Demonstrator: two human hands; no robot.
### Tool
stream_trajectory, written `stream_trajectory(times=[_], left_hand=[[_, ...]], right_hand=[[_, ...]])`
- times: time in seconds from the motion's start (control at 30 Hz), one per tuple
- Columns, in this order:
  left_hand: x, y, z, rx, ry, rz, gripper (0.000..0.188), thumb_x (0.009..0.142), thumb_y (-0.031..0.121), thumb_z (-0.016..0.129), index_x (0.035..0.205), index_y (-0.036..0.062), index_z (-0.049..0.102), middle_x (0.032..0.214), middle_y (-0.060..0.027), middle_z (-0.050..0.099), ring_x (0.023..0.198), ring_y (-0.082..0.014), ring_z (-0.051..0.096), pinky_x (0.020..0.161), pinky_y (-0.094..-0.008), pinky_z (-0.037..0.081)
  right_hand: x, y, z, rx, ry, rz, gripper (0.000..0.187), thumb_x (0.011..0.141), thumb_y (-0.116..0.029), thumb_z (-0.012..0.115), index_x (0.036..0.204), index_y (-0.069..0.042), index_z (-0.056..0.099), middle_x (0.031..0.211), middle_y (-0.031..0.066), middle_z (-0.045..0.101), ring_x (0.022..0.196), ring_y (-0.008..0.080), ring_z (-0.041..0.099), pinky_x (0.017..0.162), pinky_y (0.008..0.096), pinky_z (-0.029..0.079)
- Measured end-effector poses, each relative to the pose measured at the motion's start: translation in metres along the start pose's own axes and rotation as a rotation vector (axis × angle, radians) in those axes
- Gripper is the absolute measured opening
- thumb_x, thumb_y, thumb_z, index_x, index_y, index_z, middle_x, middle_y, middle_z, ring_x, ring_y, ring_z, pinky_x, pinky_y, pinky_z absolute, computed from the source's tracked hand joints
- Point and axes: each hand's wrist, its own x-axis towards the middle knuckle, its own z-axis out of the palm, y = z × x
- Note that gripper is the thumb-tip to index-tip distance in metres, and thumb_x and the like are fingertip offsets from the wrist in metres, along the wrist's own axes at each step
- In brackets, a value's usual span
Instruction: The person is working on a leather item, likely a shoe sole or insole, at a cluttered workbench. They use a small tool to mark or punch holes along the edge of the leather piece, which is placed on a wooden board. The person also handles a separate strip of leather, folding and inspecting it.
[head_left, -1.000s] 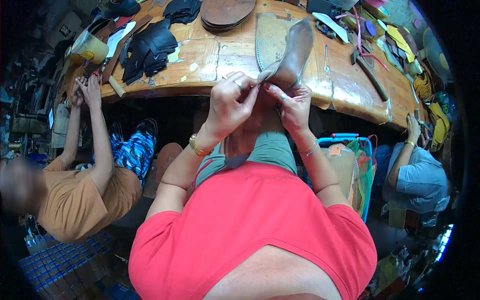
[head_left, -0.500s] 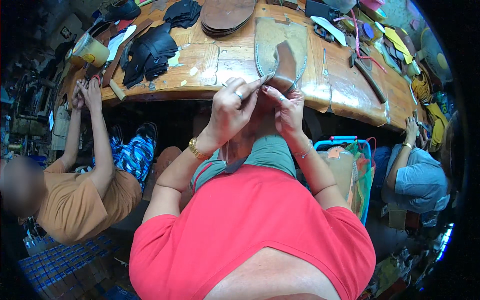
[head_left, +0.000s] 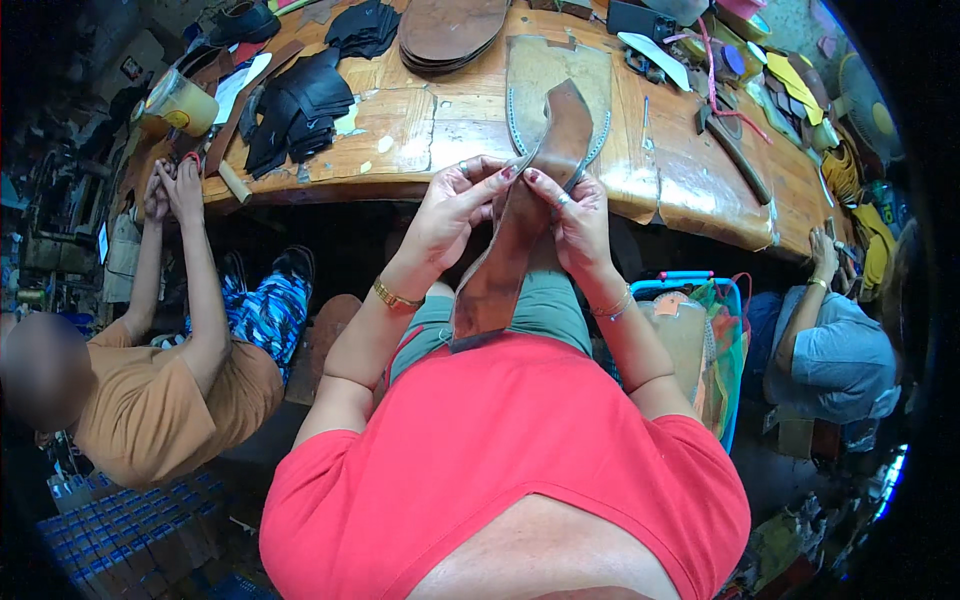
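A long curved strip of brown leather (head_left: pixel 500 263) runs from above the table down over its front edge to my lap. My left hand (head_left: pixel 462 210) pinches its left edge between thumb and fingers. On the opposite edge, my right hand (head_left: pixel 578 215) grips it, thumb on top. The two thumb tips are close together near the strip's middle. Beneath the upper end lies a tan leather panel (head_left: pixel 530 75) with a row of light stitches or holes along its rounded rim. Whether a needle or thread is in my fingers is too small to tell.
Brown leather ovals (head_left: pixel 452 30) are stacked at the table's back, with black leather pieces (head_left: pixel 300 105) left of them. A hammer (head_left: pixel 738 160) and a pink cord (head_left: pixel 712 70) lie to the right. One person (head_left: pixel 180 400) sits at left, another (head_left: pixel 835 345) at right.
My left hand has turned and moved slightly left, from reaching across the strip to pinching its edge. The strip's lower part now shows more fully over my lap.
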Motion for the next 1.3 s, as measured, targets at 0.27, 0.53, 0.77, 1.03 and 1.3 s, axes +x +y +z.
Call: stream_trajectory(times=[0.27,0.53,0.77,1.03,1.3], left_hand=[[0.007,-0.004,-0.01,-0.169,-0.066,-0.112,0.014,0.09,0.008,0.061,0.104,0.004,0.061,0.097,-0.0038,0.067,0.085,-0.0097,0.063,0.075,-0.0234,0.052],[0.008,-0.002,-0.011,-0.246,-0.097,-0.119,0.016,0.091,0.006,0.06,0.106,0.0017,0.059,0.1,-0.0063,0.066,0.091,-0.0131,0.064,0.079,-0.0259,0.053],[0.007,-0.004,-0.01,-0.248,-0.056,-0.123,0.016,0.09,0.009,0.063,0.104,0.0031,0.06,0.098,-0.005,0.066,0.088,-0.0119,0.064,0.077,-0.0256,0.052],[0.007,0.014,-0.007,-0.005,-0.189,-0.051,0.015,0.085,0.005,0.066,0.098,0.0029,0.059,0.09,-0.0026,0.064,0.082,-0.0097,0.062,0.072,-0.0243,0.051],[-0.001,0.03,0.02,0.374,-0.112,0.138,0.018,0.084,0.001,0.067,0.101,-0.0013,0.061,0.087,-0.0018,0.063,0.076,-0.0054,0.058,0.066,-0.0211,0.047]], right_hand=[[-0.002,-0.006,0.002,-0.14,-0.038,-0.037,0.013,0.085,-0.004,0.067,0.097,0.002,0.067,0.092,0.0049,0.069,0.083,0.0097,0.063,0.077,0.0245,0.05],[0.0,-0.01,0.002,-0.159,-0.03,-0.063,0.014,0.085,-0.005,0.066,0.097,0.002,0.069,0.091,0.0042,0.069,0.082,0.0089,0.062,0.075,0.0239,0.05],[0.003,-0.01,-0.001,-0.117,-0.042,-0.029,0.014,0.084,-0.005,0.067,0.096,0.002,0.069,0.091,0.005,0.069,0.082,0.0091,0.063,0.076,0.0241,0.05],[0.01,-0.016,-0.004,0.061,-0.025,0.006,0.02,0.079,-0.002,0.071,0.099,-0.002,0.067,0.092,0.0047,0.07,0.079,0.01,0.064,0.072,0.0239,0.05],[0.016,-0.026,-0.009,0.116,-0.001,-0.03,0.026,0.077,0.0,0.071,0.102,0.0,0.064,0.095,0.0094,0.069,0.083,0.015,0.067,0.075,0.0282,0.053]])
